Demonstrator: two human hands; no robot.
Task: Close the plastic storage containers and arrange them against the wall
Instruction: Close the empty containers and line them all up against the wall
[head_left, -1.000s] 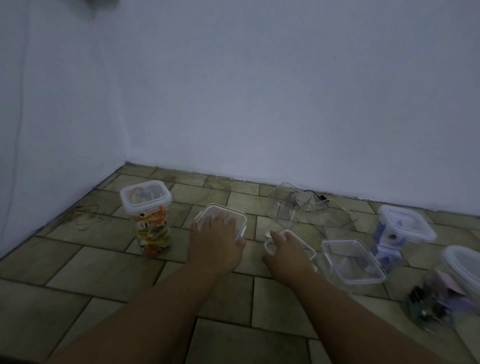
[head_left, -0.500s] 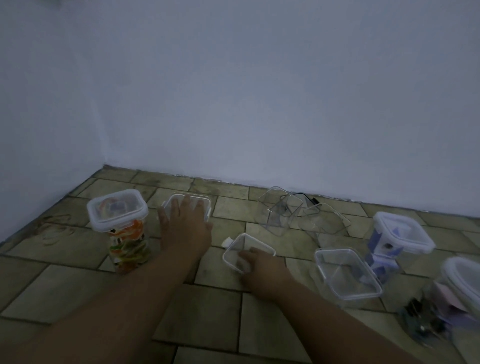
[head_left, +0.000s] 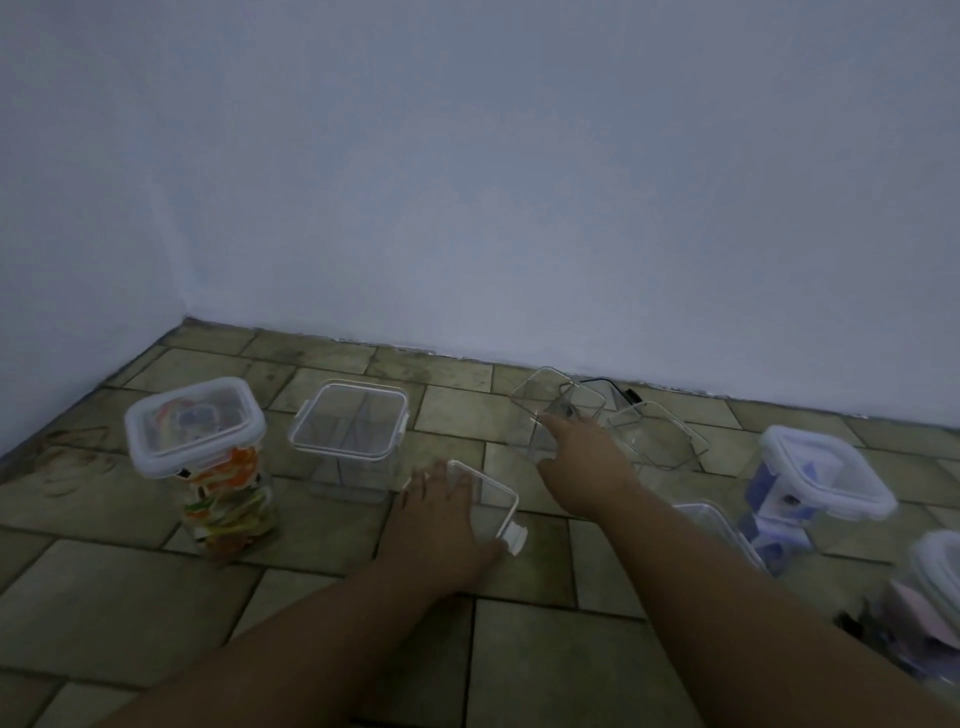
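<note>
My left hand (head_left: 441, 519) lies over a clear white-rimmed lid (head_left: 498, 499) on the tiled floor, thumb beside its clip. My right hand (head_left: 582, 467) reaches forward and grips the side of an open clear container (head_left: 556, 405) standing near the wall. A closed clear container (head_left: 348, 431) stands left of my hands. Further left is a closed jar of colourful pieces (head_left: 208, 467). A second open clear container (head_left: 660, 436) lies tilted behind my right hand.
The wall (head_left: 519, 208) meets the floor just behind the containers, with a corner at far left. A closed container with purple contents (head_left: 815, 483) and another lidded one (head_left: 935, 582) stand at right. A clear piece (head_left: 717, 525) shows behind my right forearm. A dark cable (head_left: 618, 389) lies by the wall.
My left hand came off the closed clear container and went onto the lid. My right hand let go of that lid and reached forward to the open container by the wall.
</note>
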